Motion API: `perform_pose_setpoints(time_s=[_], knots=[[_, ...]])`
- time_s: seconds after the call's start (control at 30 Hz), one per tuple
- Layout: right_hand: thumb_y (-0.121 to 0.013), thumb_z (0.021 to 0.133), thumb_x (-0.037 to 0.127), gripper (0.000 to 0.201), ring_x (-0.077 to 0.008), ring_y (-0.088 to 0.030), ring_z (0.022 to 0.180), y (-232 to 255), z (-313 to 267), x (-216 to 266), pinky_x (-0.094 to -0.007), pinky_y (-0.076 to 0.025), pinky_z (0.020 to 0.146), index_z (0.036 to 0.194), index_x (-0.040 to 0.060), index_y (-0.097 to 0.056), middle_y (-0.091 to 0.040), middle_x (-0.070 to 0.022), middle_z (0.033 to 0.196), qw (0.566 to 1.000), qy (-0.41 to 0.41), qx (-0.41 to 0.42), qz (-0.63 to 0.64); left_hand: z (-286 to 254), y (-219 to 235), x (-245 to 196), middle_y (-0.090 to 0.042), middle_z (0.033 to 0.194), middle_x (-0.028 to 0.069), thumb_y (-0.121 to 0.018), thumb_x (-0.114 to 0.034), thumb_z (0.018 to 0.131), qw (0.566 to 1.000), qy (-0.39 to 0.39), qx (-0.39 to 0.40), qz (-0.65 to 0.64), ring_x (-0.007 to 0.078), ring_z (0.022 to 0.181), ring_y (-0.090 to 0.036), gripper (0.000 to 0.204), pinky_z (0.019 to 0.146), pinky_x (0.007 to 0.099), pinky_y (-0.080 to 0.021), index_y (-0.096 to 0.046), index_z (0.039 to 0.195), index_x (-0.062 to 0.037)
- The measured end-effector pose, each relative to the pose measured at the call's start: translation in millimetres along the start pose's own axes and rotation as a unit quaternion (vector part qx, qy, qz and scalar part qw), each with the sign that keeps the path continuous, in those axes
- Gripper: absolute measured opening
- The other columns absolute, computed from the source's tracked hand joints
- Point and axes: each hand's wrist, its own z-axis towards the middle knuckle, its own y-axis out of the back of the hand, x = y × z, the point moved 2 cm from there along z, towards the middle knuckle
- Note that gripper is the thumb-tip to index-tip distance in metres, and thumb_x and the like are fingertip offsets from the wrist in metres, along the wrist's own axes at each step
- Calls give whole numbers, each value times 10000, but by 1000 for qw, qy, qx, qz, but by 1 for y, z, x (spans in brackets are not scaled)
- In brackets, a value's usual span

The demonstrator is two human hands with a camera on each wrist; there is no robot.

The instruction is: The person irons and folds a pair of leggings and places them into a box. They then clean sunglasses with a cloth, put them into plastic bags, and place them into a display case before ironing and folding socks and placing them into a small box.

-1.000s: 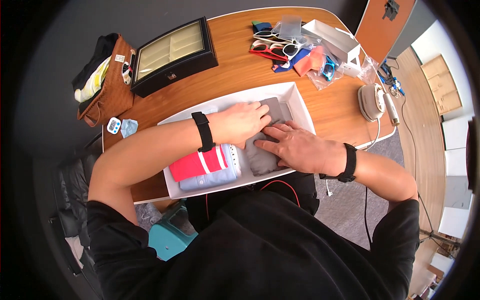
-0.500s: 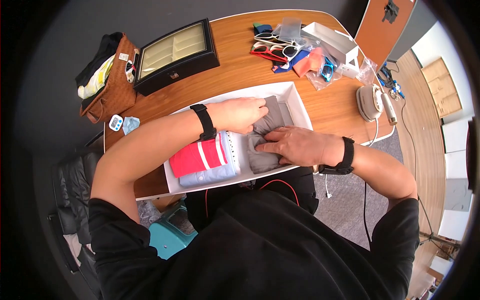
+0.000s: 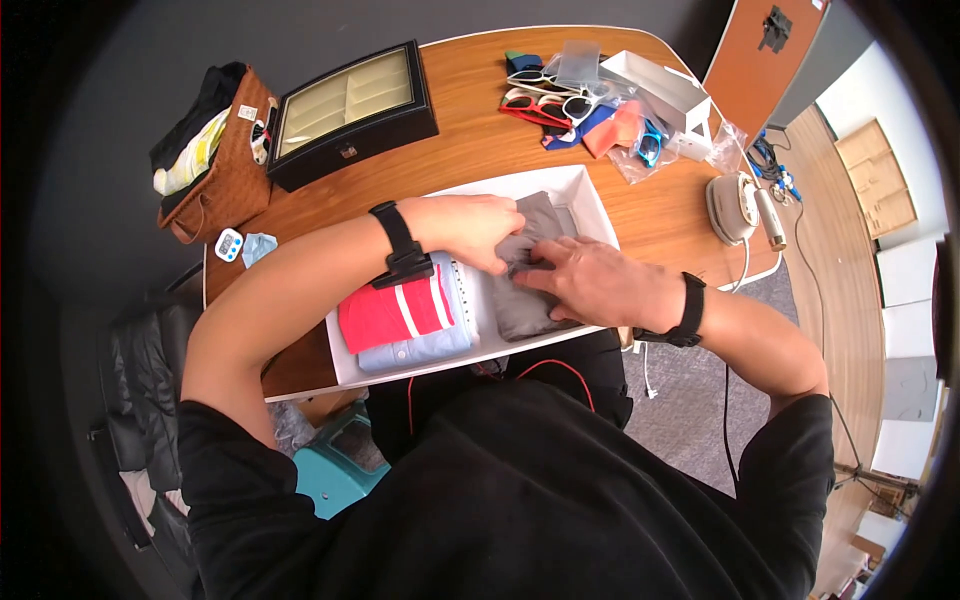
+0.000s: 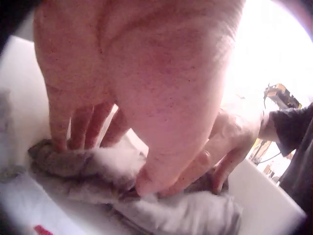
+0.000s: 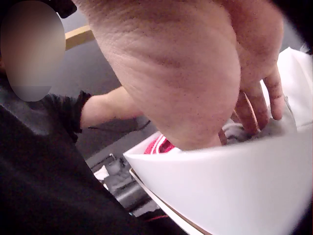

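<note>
A grey folded garment [image 3: 522, 312] lies in the right half of a white box [image 3: 560, 183]. My left hand [image 3: 468, 226] holds its upper left part; in the left wrist view the fingers sit behind a ridge of the grey cloth [image 4: 117, 164], with the thumb in front. Fingers pointing down, my right hand [image 3: 612, 285] presses on the cloth's right side, close to the left thumb. In the right wrist view the box wall [image 5: 234, 181] hides part of the cloth. Left of it lie a red garment [image 3: 385, 320] with white stripes and a light blue shirt [image 3: 420, 354].
Behind the box stands a black display case [image 3: 345, 120], left of it a brown bag [image 3: 228, 150] with clothes. Sunglasses [image 3: 535, 106], plastic packets and a white carton [image 3: 660, 88] lie at the back right. A beige corded appliance [image 3: 732, 208] stands at the right edge.
The left hand has shifted slightly left and down on the grey garment, its thumb now closer to the right fingers. The right hand stays on the cloth with its fingers slightly moved.
</note>
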Motion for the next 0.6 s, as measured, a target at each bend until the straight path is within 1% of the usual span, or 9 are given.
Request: perform_pose_setpoints(time_s=[0.07,0.1,0.17,0.2,0.27,0.37,0.4,0.53,0.6], knots=[[-844,863,208,519,-393,-684,1178,25,-1,4,-463,-548,1014,1341,71,-694,-667,-201,1269,998,-20,-56,27,-9,13,-8,-636,1196,212,-852,-359,826,999,-30,-6,-25,386,1176,-628,543,1003,460,-525,-668,1159,29],[-844,863,208,519,-393,-684,1178,29,-1,4,-463,-548,1014,1341,71,-694,-667,-201,1269,998,-21,-55,27,-11,17,-12,-636,1196,212,-852,-359,826,999,-31,-7,-26,386,1176,-628,543,1003,460,-525,-668,1159,29],[-867,836,264,393,-391,-693,1065,27,-3,1,-467,-550,952,1152,63,-749,-703,-172,1164,989,-113,25,95,-16,25,-31,-680,1106,198,-867,-414,818,997,-22,-58,49,393,1112,-658,563,980,462,-541,-695,1116,31],[-867,836,264,393,-391,-693,1065,25,2,2,-467,-550,952,1152,63,-749,-703,-172,1164,989,-113,26,96,-14,20,-38,-680,1106,198,-867,-414,818,997,-22,-57,48,393,1112,-658,563,980,462,-541,-695,1116,31],[-885,802,217,373,-416,-741,1020,12,12,3,-477,-595,906,1081,-1,-769,-749,-251,1034,966,-134,200,99,-5,5,-49,-715,965,196,-890,-473,774,999,-18,42,12,412,1003,-699,599,904,479,-574,-731,1031,44],[-899,780,219,374,-426,-732,1059,-7,19,-4,-486,-591,919,1030,-29,-775,-757,-269,1024,980,-104,146,89,0,-22,-61,-735,897,216,-906,-503,734,996,25,80,44,433,912,-723,620,824,494,-596,-747,959,52],[-900,778,217,393,-433,-731,1060,-12,19,-6,-480,-591,925,1025,-57,-765,-754,-281,1048,981,-97,147,84,1,-28,-60,-750,925,237,-920,-528,700,995,27,73,58,435,915,-734,658,805,487,-608,-754,941,61],[-900,783,228,390,-428,-731,1074,-15,21,-9,-474,-590,932,1005,-63,-767,-756,-281,1056,984,-110,122,72,1,-33,-60,-752,905,234,-926,-529,692,994,60,83,41,432,914,-741,678,804,479,-614,-743,968,63],[-892,813,298,516,-414,-686,1151,-12,22,-10,-475,-554,987,1112,-75,-696,-720,-256,1116,972,-118,193,65,-1,-39,-63,-752,884,230,-943,-509,677,993,60,62,75,430,913,-747,707,797,480,-617,-720,1014,72]])
